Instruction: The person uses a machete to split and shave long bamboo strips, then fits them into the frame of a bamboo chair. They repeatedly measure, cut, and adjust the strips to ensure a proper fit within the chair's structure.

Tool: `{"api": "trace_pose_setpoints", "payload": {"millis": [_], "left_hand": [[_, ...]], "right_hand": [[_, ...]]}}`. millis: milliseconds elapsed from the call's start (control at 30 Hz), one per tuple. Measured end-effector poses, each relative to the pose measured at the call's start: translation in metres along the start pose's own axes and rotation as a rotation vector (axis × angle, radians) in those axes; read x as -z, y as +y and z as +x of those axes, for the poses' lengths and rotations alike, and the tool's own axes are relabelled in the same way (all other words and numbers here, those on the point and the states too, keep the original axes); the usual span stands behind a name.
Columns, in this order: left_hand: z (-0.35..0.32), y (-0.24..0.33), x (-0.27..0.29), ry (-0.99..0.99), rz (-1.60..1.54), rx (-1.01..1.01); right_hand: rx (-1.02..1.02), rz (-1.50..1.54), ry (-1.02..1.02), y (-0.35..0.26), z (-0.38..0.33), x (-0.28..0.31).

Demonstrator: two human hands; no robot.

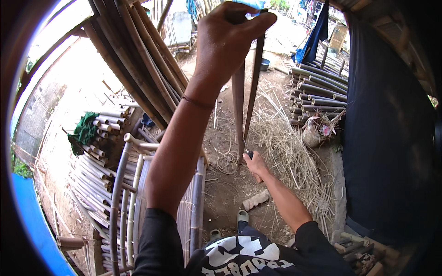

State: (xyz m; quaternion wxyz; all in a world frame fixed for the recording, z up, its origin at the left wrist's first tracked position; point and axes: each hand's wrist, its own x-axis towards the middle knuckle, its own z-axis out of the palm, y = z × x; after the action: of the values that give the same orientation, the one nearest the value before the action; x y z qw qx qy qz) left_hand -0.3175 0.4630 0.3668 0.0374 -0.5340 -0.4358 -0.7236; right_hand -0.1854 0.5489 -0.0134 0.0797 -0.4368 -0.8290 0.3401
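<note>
My left hand [235, 30] is raised high in front of me, fingers closed round the top end of a long dark bamboo strip [254, 78]. Beside it runs a second, wider bamboo piece [238, 101]; the two spread apart toward the top and come together low down. There my right hand [256, 164] grips a knife [249, 153], whose brown handle end shows below the fist. Its blade lies against the bamboo where the two pieces meet, mostly hidden. The lower tip of the bamboo is close to the dirt ground.
A bamboo bench [197, 202] stands at my left. Tall bamboo poles [138, 60] lean beyond it, and cut poles [94, 184] are stacked farther left. Shavings [285, 142] cover the ground at right, near another pole stack [317, 87] and a black sheet [386, 129].
</note>
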Motion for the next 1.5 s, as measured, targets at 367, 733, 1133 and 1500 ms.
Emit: {"api": "trace_pose_setpoints", "payload": {"millis": [367,733,1133,1500], "left_hand": [[-0.053,-0.142,-0.027,-0.186,0.085,0.217],[-0.130,-0.235,-0.055,-0.121,-0.046,0.632],[-0.151,-0.213,-0.006,0.159,-0.157,0.678],[-0.169,-0.198,0.044,0.281,0.193,0.590]], "right_hand": [[0.108,0.130,-0.069,-0.043,-0.033,0.141],[0.055,-0.110,-0.128,0.021,-0.003,0.078],[-0.366,0.854,-0.492,0.086,-0.048,-0.019],[0.224,0.360,-0.076,0.147,-0.045,-0.107]]}}
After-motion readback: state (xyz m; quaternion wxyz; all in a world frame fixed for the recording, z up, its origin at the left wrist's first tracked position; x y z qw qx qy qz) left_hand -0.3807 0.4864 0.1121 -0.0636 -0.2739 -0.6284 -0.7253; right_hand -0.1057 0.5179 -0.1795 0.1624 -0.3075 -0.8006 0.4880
